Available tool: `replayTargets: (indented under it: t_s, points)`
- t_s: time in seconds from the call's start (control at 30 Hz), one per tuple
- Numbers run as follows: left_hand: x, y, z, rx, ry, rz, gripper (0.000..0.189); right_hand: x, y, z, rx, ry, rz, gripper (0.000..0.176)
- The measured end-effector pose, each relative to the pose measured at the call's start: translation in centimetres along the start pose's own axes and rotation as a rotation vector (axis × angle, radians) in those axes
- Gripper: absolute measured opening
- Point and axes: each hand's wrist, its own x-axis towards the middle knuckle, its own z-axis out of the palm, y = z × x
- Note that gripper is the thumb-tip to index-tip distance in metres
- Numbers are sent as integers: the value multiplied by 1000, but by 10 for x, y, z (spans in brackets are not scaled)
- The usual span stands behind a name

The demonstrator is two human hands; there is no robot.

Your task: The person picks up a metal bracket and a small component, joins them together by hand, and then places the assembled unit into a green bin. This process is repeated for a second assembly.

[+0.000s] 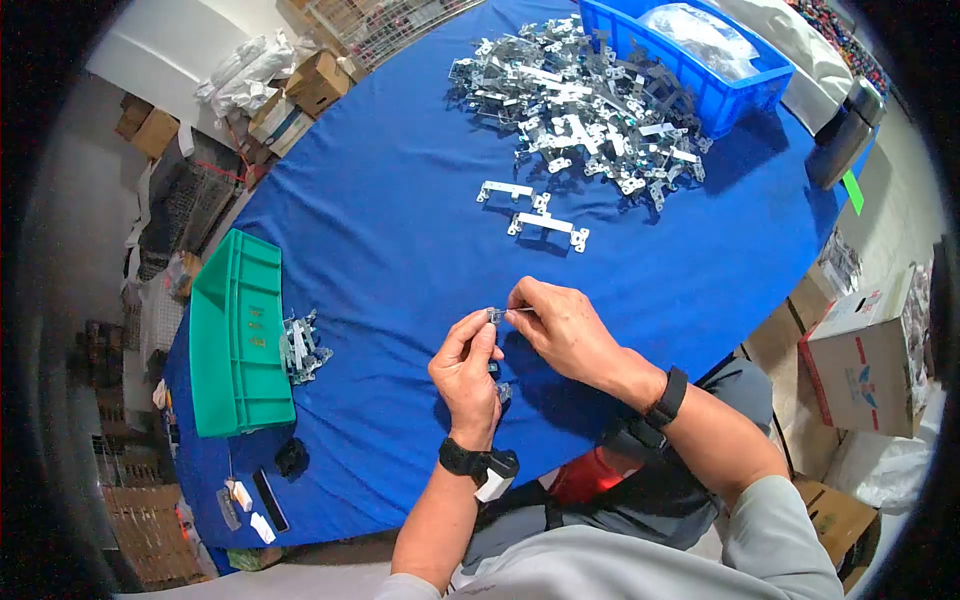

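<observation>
My left hand (467, 378) is closed around a metal bracket (503, 393), whose ends show above the fingertips and below the palm. Between the thumb and fingers of my right hand (562, 327) is a thin metal rod (519, 309), which meets the bracket's upper end; its exact kind is too small to tell. Two loose brackets, one nearer (545, 222) and one farther (508, 190), lie beyond my hands. Farther back is a large heap of similar metal brackets (590, 110).
A blue crate (715, 95) with clear plastic stands behind the heap, near a dark bottle (848, 135). To the left, a green bin (240, 405) sits on its side beside a small bracket pile (302, 348). A dark phone-like slab (270, 499) lies near the blue cloth's front-left edge.
</observation>
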Motion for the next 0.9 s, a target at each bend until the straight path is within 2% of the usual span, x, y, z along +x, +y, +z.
replayTargets:
  t_s: [0.03,0.27,0.33,0.47,0.63,0.77,0.9]
  points:
    - [-1,0,1,-4,2,-6,18,-1,1,1,-13,44,-64,17]
    - [0,-2,2,-11,24,17,20,-1,1,3,49,89,-105,13]
    - [1,-3,2,-27,32,48,20,0,-1,0,13,-29,69,13]
    - [1,-2,5,-34,39,37,20,0,-5,-6,16,-33,97,15]
    - [0,0,3,-34,53,-9,19,1,-6,-6,52,102,-92,11]
    - [1,-5,2,-41,36,39,20,0,-9,-4,66,57,-105,10]
    - [-1,0,2,-19,37,-6,20,0,-10,-1,66,67,-103,10]
